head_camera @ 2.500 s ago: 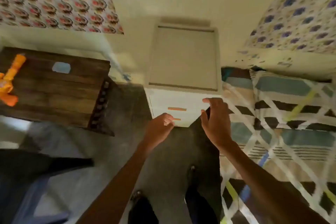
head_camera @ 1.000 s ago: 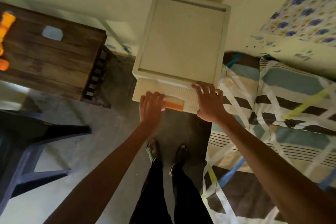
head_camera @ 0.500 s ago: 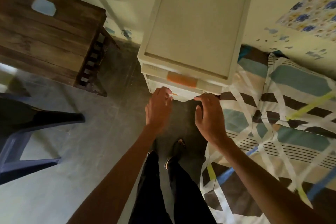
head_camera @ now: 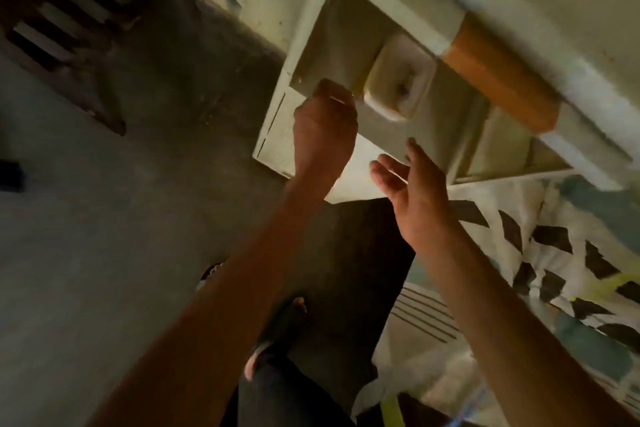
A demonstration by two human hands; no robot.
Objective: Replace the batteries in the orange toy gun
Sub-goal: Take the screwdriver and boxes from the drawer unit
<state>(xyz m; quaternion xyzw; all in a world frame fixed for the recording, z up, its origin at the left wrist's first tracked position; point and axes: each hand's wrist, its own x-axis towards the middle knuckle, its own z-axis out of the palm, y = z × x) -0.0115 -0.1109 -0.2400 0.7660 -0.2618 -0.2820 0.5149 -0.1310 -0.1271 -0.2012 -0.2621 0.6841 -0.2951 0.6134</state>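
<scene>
The orange toy gun is out of frame. At centre the open drawer (head_camera: 273,139) holds a pale box (head_camera: 398,80) just right of the left hand (head_camera: 323,128), whose grip is curled over the drawer's front edge. The right hand (head_camera: 412,191) hovers below the box, fingers apart, holding nothing; the left is probably nearer.

You've pulled the drawer (head_camera: 332,45) open, a pale rounded box (head_camera: 398,83) now showing inside, your left hand (head_camera: 323,128) now curled over its front rim, your right hand (head_camera: 412,194) lifted clear with fingers spread, your view swung in closer.
</scene>
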